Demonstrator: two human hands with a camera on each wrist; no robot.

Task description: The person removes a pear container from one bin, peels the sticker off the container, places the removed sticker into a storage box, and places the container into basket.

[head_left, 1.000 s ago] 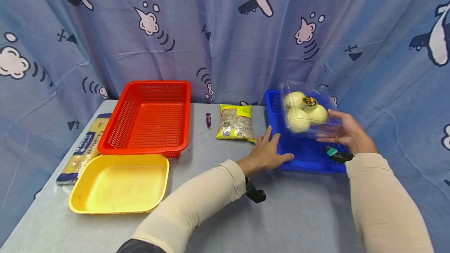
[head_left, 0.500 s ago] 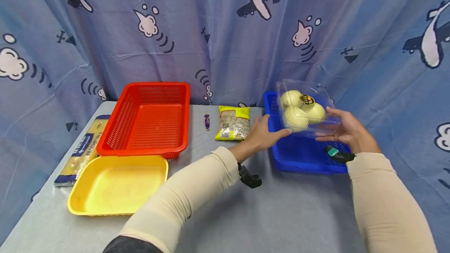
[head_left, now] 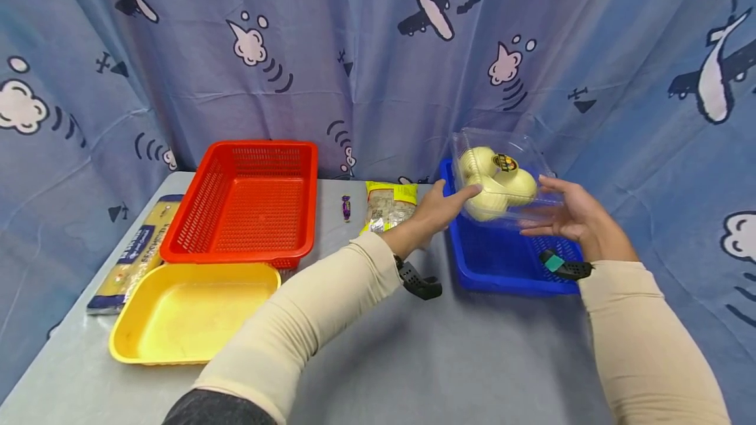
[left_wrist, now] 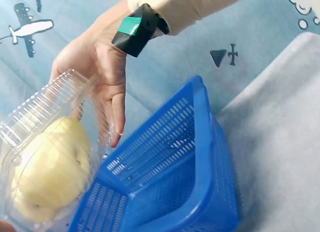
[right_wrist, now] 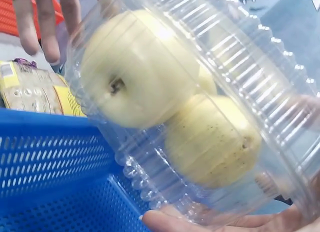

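Observation:
A clear plastic clamshell box (head_left: pixel 522 143) of pale yellow pears (head_left: pixel 487 204) hangs tilted over the blue basket (head_left: pixel 508 286). My right hand (head_left: pixel 581 215) holds the box's right side, thumb above and fingers underneath. In the left wrist view, that right hand (left_wrist: pixel 97 72) shows behind the clear plastic. At the box's left side is my left hand (head_left: pixel 434 208), its thumb against the plastic in the head view. The right wrist view shows its fingers (right_wrist: pixel 49 27) straight and spread beside the box. The blue basket's visible inside holds nothing.
Left of my left hand lies a yellow-ended packet (head_left: pixel 386 205), with a small purple wrapped sweet (head_left: pixel 346 208) beside it. Farther left stand a red basket (head_left: pixel 239 258) and a yellow tray (head_left: pixel 195 358). A long gold-and-blue packet (head_left: pixel 138 251) lies along the table's left side.
The box has shifted slightly left, with my right hand still holding it. My left hand has risen from the blue basket's edge to the box's left side.

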